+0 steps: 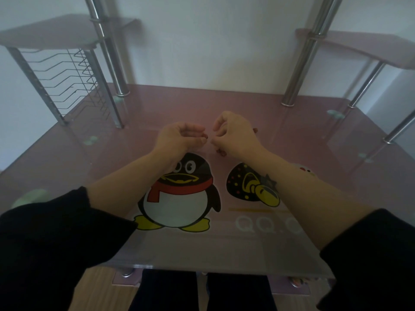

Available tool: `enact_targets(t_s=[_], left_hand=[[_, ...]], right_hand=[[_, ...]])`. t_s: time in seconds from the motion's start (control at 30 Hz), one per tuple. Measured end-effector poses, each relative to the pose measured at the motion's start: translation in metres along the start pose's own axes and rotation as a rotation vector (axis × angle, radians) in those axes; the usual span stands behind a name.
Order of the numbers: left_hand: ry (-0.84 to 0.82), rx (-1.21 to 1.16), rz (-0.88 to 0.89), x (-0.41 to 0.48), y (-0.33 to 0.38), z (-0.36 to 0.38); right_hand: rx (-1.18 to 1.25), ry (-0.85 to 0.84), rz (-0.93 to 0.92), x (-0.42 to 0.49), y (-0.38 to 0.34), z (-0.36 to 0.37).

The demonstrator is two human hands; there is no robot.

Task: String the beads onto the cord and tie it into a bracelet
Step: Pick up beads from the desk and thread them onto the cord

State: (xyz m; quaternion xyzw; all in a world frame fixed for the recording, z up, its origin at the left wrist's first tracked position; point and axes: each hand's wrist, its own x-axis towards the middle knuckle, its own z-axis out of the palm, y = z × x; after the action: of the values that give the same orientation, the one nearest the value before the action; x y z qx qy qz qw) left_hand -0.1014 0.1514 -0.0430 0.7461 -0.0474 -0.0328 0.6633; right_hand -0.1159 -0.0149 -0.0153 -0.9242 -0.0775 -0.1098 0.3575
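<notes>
My left hand (179, 138) hovers over the middle of the pink glass table (292, 135) and pinches a small dark red bead (206, 136) at its fingertips. My right hand (235, 133) is a short gap to the right, fingers curled and pinched together, facing the left hand. A few dark red beads (221, 152) show just under the right hand's heel, and another dark bead (255, 130) peeks out behind it. The cord is too thin to make out.
A penguin picture (179, 194) and other cartoon prints lie under the glass near me. Chrome posts (301, 63) rise at the back left and right, holding small pink shelves (359, 46). A wire rack (67, 75) stands at the far left.
</notes>
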Motion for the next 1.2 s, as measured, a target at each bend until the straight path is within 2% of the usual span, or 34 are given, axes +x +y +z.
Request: enact_targets(t_s=[0.43, 0.77, 1.2], left_hand=[[-0.016, -0.011, -0.013, -0.002, 0.005, 0.0], [-0.037, -0.063, -0.038, -0.003, 0.004, -0.001], [-0.026, -0.087, -0.039, 0.0, -0.001, -0.003]], right_hand=[[0.006, -0.04, -0.006, -0.005, -0.005, -0.008], [0.04, 0.012, 0.0, -0.002, 0.001, 0.001], [-0.058, 0.015, -0.058, -0.004, 0.006, 0.006]])
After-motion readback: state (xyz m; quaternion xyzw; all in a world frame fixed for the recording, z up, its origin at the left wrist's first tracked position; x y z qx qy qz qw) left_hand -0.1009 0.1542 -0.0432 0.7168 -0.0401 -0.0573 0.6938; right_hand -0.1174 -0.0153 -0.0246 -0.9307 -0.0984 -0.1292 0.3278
